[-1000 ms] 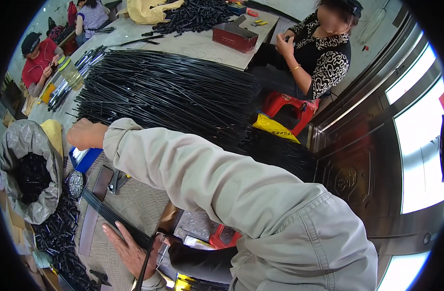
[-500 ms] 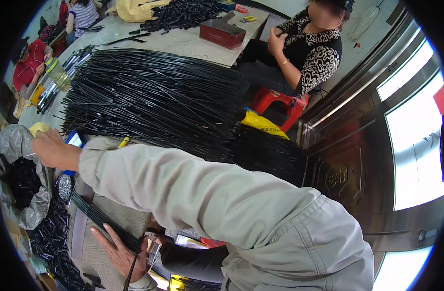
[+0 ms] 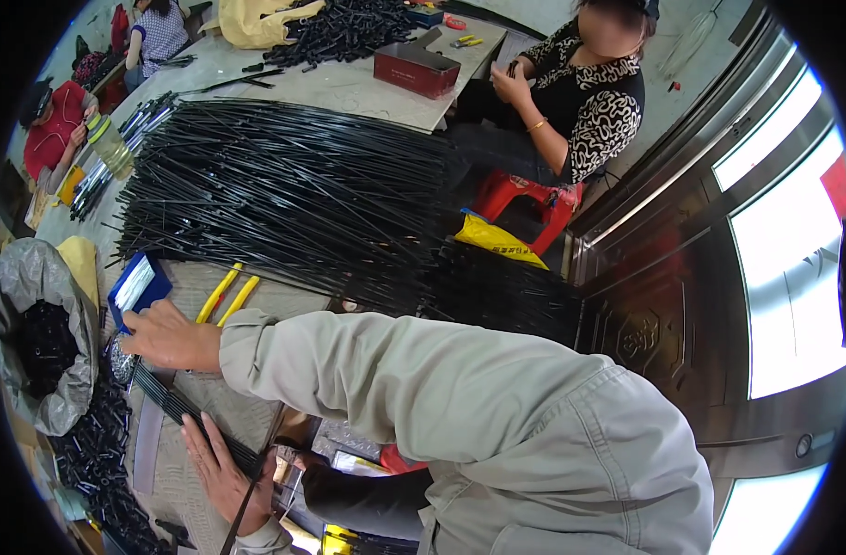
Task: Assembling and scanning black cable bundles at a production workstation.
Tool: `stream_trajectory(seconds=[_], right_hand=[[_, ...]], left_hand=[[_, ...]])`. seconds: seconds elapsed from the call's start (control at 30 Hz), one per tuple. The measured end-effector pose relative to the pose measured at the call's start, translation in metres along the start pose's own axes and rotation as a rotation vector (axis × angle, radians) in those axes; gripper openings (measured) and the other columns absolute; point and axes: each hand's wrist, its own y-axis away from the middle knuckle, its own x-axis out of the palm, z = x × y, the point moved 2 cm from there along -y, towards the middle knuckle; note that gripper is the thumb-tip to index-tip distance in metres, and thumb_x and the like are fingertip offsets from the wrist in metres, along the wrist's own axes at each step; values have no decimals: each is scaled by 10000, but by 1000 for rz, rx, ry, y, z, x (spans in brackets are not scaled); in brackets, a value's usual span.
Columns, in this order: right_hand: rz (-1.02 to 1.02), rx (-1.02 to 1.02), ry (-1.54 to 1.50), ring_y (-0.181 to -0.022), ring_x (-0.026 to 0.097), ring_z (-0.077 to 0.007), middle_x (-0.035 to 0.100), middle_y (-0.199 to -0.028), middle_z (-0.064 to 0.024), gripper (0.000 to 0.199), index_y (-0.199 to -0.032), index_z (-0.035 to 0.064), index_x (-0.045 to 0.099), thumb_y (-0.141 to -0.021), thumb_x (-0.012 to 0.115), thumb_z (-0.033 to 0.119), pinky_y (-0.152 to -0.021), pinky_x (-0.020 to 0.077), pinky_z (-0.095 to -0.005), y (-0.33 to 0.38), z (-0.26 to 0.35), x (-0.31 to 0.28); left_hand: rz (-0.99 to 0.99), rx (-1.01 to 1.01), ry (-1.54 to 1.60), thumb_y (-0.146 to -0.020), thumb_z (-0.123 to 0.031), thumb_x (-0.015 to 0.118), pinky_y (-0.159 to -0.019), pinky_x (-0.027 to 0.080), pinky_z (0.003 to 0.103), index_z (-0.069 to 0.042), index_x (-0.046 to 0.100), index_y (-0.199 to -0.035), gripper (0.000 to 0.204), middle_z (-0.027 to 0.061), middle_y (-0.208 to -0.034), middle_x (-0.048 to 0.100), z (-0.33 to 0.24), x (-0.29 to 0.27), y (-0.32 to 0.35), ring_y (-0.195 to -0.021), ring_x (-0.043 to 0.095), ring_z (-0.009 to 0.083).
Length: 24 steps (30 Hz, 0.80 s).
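My left hand (image 3: 221,476) lies low at the left with fingers stretched along a bundle of thin black rods (image 3: 169,400). The bundle runs between those fingers and the thumb. A single dark rod (image 3: 241,518) slants down past the wrist. My right hand (image 3: 169,335) is bent at the bundle's far end, fingers drawn together; what they hold, if anything, is hidden. Close to its fingertips are small silvery pieces (image 3: 122,361). Just beyond it stands a blue box (image 3: 157,289) with thin white sticks in it. Yellow-handled pliers (image 3: 210,298) lie to its right.
A broad pile of black rods (image 3: 284,185) covers the table beyond my arm. At left are a grey bag (image 3: 24,268) of black parts and loose black tubes (image 3: 99,462). A person (image 3: 580,111) sits across on a red stool (image 3: 554,217), near a dark red box (image 3: 416,72).
My right hand has come away from the grey bag, moving right and nearer to the bundle's end. The pliers now show fully. My left hand stays on the bundle.
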Motion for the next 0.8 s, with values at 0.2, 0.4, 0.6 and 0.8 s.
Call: stream_trajectory(seconds=[0.2, 0.4, 0.6, 0.8], right_hand=[[77, -43, -8, -708, 536, -233, 482, -806, -61, 13, -709, 136, 581, -703, 582, 147, -601, 340, -389, 6, 7, 4], [109, -266, -112, -649, 547, -214, 479, -761, -57, 84, -640, 134, 556, -684, 582, 202, -519, 401, -358, 8, 18, 10], [134, -457, -146, -579, 552, -195, 475, -726, -49, 133, -597, 128, 527, -673, 579, 224, -423, 408, -333, 13, 39, 25], [127, -487, -160, -553, 550, -181, 476, -721, -44, 163, -574, 129, 506, -681, 579, 228, -402, 402, -331, 17, 40, 34]], left_hand=[[-4, -4, -18, -732, -527, 599, -1069, 221, 446, -5, 280, -1380, 891, 221, -1432, 239, 1, 1, 4, -1320, 221, 404], [7, -2, -9, -736, -539, 590, -1068, 221, 447, -4, 284, -1378, 890, 221, -1431, 241, -1, 0, 1, -1318, 224, 404], [-4, -3, 2, -737, -553, 586, -1066, 222, 450, -7, 276, -1383, 900, 223, -1430, 241, 2, 1, 2, -1317, 226, 405], [1, -4, -15, -737, -560, 586, -1066, 220, 454, -8, 266, -1387, 910, 226, -1431, 235, 3, 3, 1, -1318, 223, 406]])
